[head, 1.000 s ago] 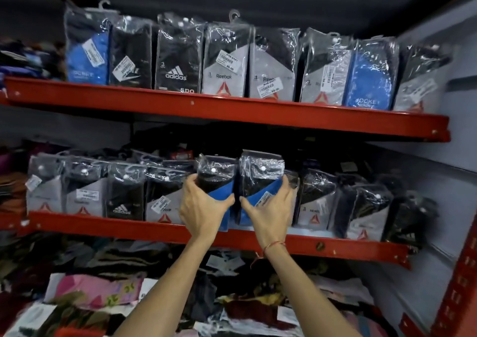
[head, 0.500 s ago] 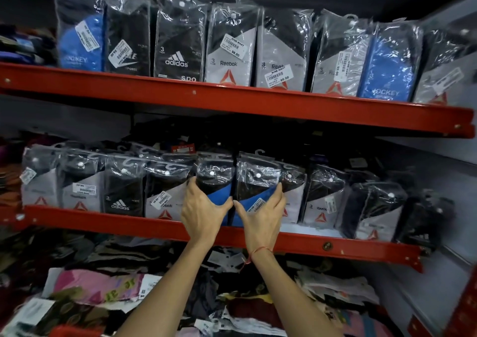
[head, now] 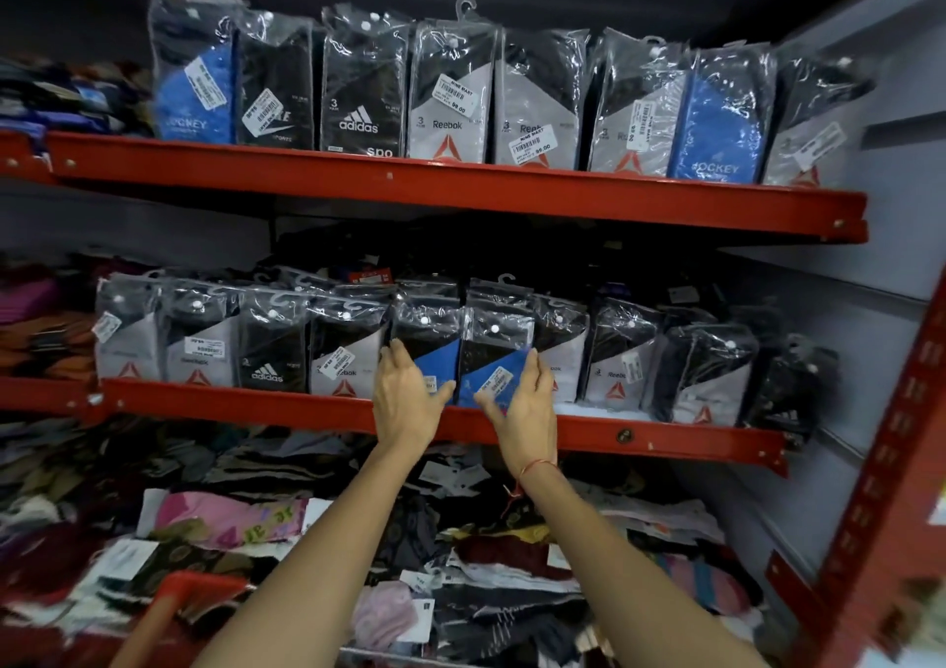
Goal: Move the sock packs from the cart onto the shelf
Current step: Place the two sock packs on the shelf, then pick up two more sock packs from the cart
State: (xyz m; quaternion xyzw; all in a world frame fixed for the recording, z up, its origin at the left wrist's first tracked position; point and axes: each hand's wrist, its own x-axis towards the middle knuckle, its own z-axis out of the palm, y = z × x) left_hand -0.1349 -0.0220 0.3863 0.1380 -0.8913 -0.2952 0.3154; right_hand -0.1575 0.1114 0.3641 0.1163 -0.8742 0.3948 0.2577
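Both hands (head: 409, 401) (head: 522, 411) flank blue sock packs (head: 494, 360) among neighbouring packs (head: 348, 355).

Two red metal shelves run across the rack, the upper shelf (head: 460, 191) above the lower shelf (head: 307, 409). On each stands a row of clear-plastic sock packs, upright and side by side. In the lower row, the two black-and-blue sock packs (head: 463, 360) stand together near the middle, a grey-and-black Reebok pack (head: 345, 355) just to their left and another (head: 563, 350) just to their right. The left hand (head: 404, 401) lies against the front of the left blue pack, the right hand (head: 524, 411) against the right one. More packs stand behind this row. Below the lower shelf lies a heap of mixed folded fabric goods (head: 307, 514). A red perforated upright post (head: 880, 488) stands at the far right.
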